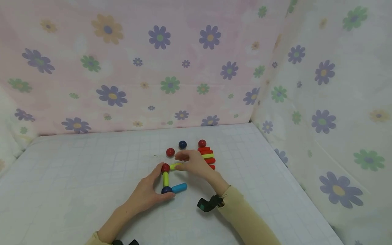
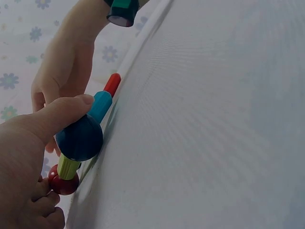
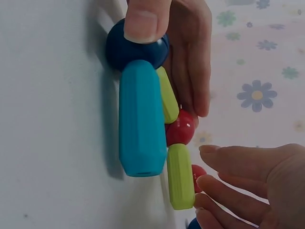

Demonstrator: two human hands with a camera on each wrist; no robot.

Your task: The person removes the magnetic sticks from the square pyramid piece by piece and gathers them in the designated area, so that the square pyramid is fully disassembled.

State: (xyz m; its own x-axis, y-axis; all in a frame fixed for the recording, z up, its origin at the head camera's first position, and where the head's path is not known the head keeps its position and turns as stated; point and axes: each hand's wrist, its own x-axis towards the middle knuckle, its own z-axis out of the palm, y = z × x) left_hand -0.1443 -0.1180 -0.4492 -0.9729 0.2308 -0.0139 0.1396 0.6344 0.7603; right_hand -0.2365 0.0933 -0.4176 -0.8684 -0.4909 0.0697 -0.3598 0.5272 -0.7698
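My left hand [image 1: 144, 194] holds a joined piece of magnetic rods and balls, its thumb on the dark blue ball [image 2: 80, 138] and its fingertips by the red ball [image 1: 165, 167]. An upright-lying yellow-green rod [image 1: 165, 179] links those two balls in the head view. From the dark blue ball a light blue rod [image 3: 142, 119] points right. Another yellow-green rod [image 3: 181, 176] extends from the red ball. My right hand [image 1: 197, 165] is beside this rod's free end, fingers extended and loosely bent, thumb and fingers apart in the right wrist view.
Beyond the hands lie a loose red ball [image 1: 170, 152], a dark blue ball [image 1: 182, 144] and another red ball [image 1: 202, 143]. Several red rods and a yellow-green rod [image 1: 208, 156] form a row right of my right hand, which partly covers them. Flowered cloth [image 1: 186, 68] walls the white table [image 1: 76, 170].
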